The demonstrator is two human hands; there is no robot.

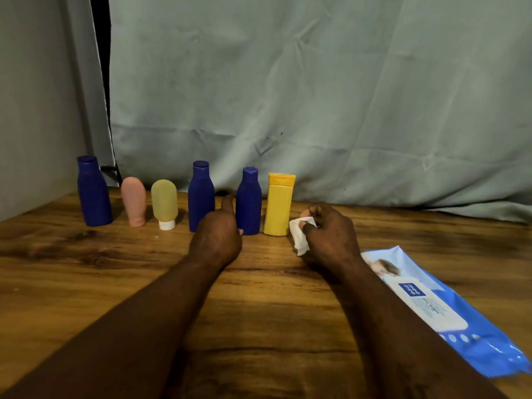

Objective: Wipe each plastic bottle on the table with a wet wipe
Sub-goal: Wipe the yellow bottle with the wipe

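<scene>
Six plastic bottles stand in a row at the back of the wooden table (86,269): a blue bottle (93,192), a pink tube (133,201), a pale yellow tube (164,203) on its white cap, a second blue bottle (200,191), a third blue bottle (249,201) and a yellow bottle (279,204). My left hand (217,236) sits low between the second and third blue bottles, thumb raised; one fingertip touches the third bottle's base and the other fingers are hidden. My right hand (331,234) pinches a crumpled white wet wipe (299,236) just right of the yellow bottle.
A blue pack of wet wipes (449,315) lies flat at the right, near the table's edge. A grey-green cloth (316,96) hangs behind the bottles. A wall (31,110) closes off the left side.
</scene>
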